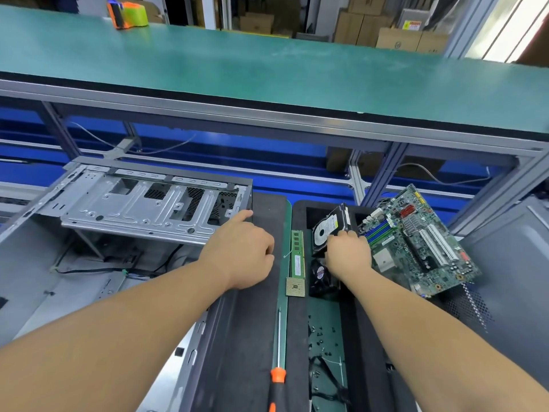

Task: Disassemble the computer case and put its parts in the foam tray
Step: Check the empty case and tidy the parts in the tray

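Note:
The open grey computer case (124,209) lies at the left, its metal drive cage showing. My left hand (242,248) rests on the case's dark right edge, index finger stretched toward the cage, other fingers curled. My right hand (349,254) grips a hard drive (328,228) standing tilted in the black foam tray (300,322). A green motherboard (416,239) leans in the tray to the right of the drive. A small black fan (320,275) sits just below my right hand.
A RAM stick (297,254) and a CPU chip (295,286) lie between case and tray. An orange-handled screwdriver (277,367) lies below them. Several loose screws (323,337) and black cables sit in a tray pocket. A grey side panel (511,278) lies right. A green shelf (267,63) runs overhead.

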